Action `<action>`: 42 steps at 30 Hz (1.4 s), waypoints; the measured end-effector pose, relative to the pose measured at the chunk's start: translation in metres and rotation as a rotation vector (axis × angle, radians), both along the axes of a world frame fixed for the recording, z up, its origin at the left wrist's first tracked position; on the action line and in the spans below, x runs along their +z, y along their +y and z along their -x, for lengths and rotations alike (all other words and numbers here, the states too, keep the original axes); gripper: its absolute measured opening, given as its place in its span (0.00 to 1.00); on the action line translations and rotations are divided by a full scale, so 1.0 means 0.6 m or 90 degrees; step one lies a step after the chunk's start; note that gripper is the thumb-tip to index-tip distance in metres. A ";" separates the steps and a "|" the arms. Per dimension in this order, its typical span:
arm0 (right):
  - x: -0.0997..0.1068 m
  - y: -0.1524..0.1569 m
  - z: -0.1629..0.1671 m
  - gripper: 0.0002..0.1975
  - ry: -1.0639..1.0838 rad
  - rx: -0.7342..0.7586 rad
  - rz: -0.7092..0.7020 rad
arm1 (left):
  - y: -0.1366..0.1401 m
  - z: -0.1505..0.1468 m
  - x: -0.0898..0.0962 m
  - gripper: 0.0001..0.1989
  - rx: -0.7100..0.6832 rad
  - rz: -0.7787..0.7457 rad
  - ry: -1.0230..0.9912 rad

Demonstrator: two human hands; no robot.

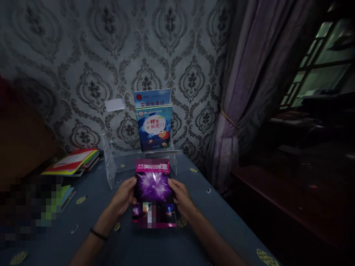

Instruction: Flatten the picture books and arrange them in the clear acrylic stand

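Note:
Between my two hands is a purple magazine (pixel 154 186) with a bright starburst on its cover and small pictures along the bottom. My left hand (pixel 124 195) grips its left edge, thumb on the front. On the right edge, my right hand (pixel 181 195) holds it the same way. Just beyond the magazine stands a clear acrylic book rack (pixel 109 166). A blue children's book (pixel 154 127) with a fish on the cover leans upright in it, and another blue book (pixel 152 96) shows above and behind.
Several colourful books (pixel 73 162) lie stacked at the table's left, with more books (pixel 65 197) nearer, partly blurred out. The blue tablecloth (pixel 94 225) ends at a right edge. A patterned wall stands behind; a tied purple curtain (pixel 229 140) hangs at right.

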State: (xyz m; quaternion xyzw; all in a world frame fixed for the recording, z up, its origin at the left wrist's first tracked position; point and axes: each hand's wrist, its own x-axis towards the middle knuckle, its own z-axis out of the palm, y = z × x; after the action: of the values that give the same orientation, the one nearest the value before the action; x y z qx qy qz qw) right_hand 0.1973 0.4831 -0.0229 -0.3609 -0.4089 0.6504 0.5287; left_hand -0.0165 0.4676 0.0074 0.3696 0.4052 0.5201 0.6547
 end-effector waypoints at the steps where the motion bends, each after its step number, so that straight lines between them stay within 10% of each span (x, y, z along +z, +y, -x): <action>1: 0.005 0.003 -0.014 0.34 -0.015 -0.018 -0.015 | 0.010 -0.013 0.006 0.20 -0.016 -0.009 0.010; 24: 0.220 0.268 -0.082 0.27 -0.247 -0.138 -0.523 | 0.213 -0.043 0.182 0.15 0.191 -0.491 0.330; 28: 0.217 0.275 -0.075 0.25 -0.321 -0.150 -0.583 | 0.218 -0.038 0.173 0.15 0.275 -0.594 0.459; 42: 0.145 0.286 -0.081 0.20 -0.437 -0.145 -0.565 | 0.220 -0.033 0.106 0.14 0.288 -0.516 0.751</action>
State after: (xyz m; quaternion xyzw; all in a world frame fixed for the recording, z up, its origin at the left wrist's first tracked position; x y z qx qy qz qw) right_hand 0.2460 0.6545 0.0640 -0.3364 -0.7498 0.2007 0.5333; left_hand 0.0032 0.5997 0.0713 0.7067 0.5318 0.4663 0.0185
